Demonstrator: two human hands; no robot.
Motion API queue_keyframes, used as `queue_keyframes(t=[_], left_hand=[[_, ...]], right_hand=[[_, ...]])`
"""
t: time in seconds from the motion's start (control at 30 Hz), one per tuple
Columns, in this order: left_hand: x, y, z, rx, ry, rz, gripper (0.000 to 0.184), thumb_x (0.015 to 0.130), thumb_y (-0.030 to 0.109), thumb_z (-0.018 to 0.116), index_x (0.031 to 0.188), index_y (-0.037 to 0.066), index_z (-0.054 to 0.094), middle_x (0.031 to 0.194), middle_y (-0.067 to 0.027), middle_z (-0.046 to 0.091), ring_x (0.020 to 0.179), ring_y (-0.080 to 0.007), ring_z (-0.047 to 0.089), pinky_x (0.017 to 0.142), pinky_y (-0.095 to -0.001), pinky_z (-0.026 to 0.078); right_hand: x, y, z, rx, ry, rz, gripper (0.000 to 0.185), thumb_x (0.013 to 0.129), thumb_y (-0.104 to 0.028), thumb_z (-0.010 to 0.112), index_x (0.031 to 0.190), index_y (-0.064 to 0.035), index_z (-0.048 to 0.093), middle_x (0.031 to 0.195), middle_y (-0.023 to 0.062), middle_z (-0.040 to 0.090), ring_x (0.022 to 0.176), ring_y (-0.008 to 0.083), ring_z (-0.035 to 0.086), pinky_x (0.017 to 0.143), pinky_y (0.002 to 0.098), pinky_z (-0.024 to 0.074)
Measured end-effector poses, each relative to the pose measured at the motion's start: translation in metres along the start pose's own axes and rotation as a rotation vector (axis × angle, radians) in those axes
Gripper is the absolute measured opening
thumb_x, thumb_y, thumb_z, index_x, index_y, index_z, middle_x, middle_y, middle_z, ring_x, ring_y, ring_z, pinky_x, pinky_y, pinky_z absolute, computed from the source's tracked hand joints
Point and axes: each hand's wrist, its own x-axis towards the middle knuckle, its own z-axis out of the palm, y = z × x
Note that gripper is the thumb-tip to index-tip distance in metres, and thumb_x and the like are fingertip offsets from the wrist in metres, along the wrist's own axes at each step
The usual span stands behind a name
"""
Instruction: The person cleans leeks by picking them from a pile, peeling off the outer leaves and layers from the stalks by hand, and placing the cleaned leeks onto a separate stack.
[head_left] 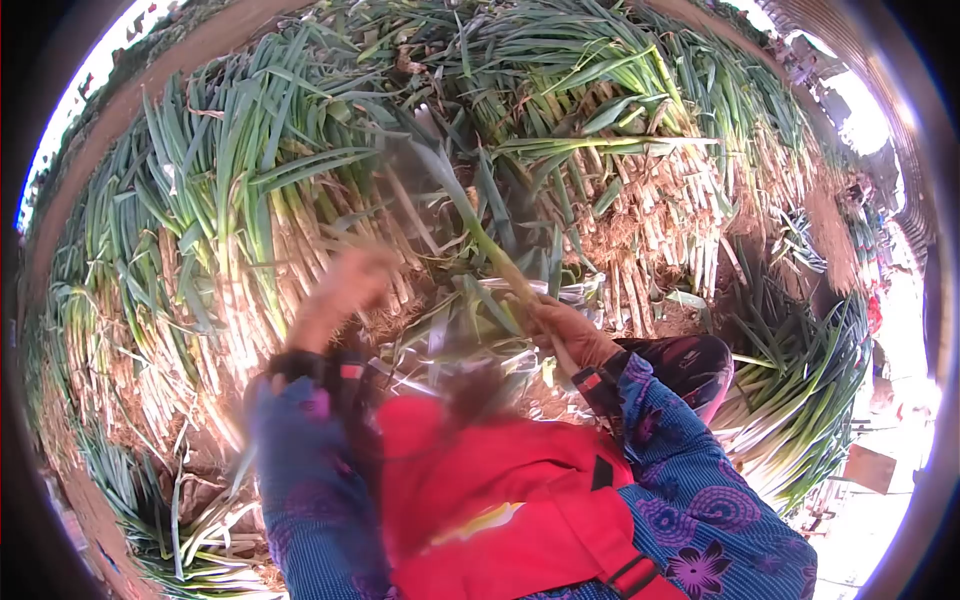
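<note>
A single long green onion (482,236) is gripped near its pale lower end by my right hand (572,332), fingers wrapped round the stalk. Its green leaves point up and away from me. My left hand (345,288) is raised in front of the left pile of green onions (240,250). Motion smears its fingers, so whether it holds anything is unclear. Between and below my hands lie loose leaves and peeled strips (470,315) on the ground.
More green onions with rooty ends (640,190) are heaped ahead and to the right. A finished-looking bunch with white stems (800,400) lies at my right, another pile (215,530) at lower left. My bent knee (700,365) is beside my right wrist.
</note>
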Motion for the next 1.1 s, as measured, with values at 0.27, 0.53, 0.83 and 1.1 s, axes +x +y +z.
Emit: queue_keyframes(t=[0.27, 0.53, 0.83, 1.1], left_hand=[[0.065, -0.027, 0.049, -0.491, -0.050, -0.101, 0.052, 0.093, 0.053, 0.052, 0.111, 0.005, 0.061, 0.086, -0.0067, 0.065, 0.076, -0.0173, 0.064, 0.070, -0.0313, 0.052], [0.071, 0.031, 0.019, -1.322, 0.013, 0.363, 0.046, 0.090, 0.044, 0.063, 0.116, 0.006, 0.059, 0.102, -0.0047, 0.065, 0.094, -0.0185, 0.063, 0.083, -0.0332, 0.051], [0.049, 0.011, -0.003, -1.148, 0.118, 0.377, 0.042, 0.085, 0.031, 0.072, 0.118, 0.009, 0.058, 0.106, -0.0038, 0.065, 0.094, -0.0175, 0.063, 0.071, -0.0316, 0.052], [0.034, 0.014, 0.000, -0.852, 0.360, 0.301, 0.041, 0.081, 0.025, 0.071, 0.112, 0.001, 0.058, 0.094, -0.0078, 0.063, 0.080, -0.0163, 0.065, 0.062, -0.0277, 0.054]], right_hand=[[-0.091, -0.031, 0.041, 0.261, -0.338, -0.083, 0.045, 0.094, -0.028, 0.057, 0.131, -0.0122, 0.038, 0.083, -0.0007, 0.049, 0.062, 0.0067, 0.047, 0.045, 0.0191, 0.0404], [-0.092, -0.026, 0.066, 0.208, -0.411, -0.048, 0.062, 0.089, -0.028, 0.063, 0.140, -0.0082, 0.036, 0.072, -0.0013, 0.047, 0.056, 0.0084, 0.046, 0.045, 0.0224, 0.0391], [-0.008, -0.082, 0.111, -0.755, -0.172, -0.462, 0.052, 0.089, -0.028, 0.055, 0.128, 0.0054, 0.050, 0.121, 0.0167, 0.056, 0.114, 0.0238, 0.052, 0.098, 0.0342, 0.0410], [0.040, -0.113, 0.160, -0.714, -0.100, -0.687, 0.037, 0.085, -0.024, 0.058, 0.108, 0.0047, 0.061, 0.090, 0.0060, 0.062, 0.084, 0.0129, 0.056, 0.076, 0.0271, 0.0450]])
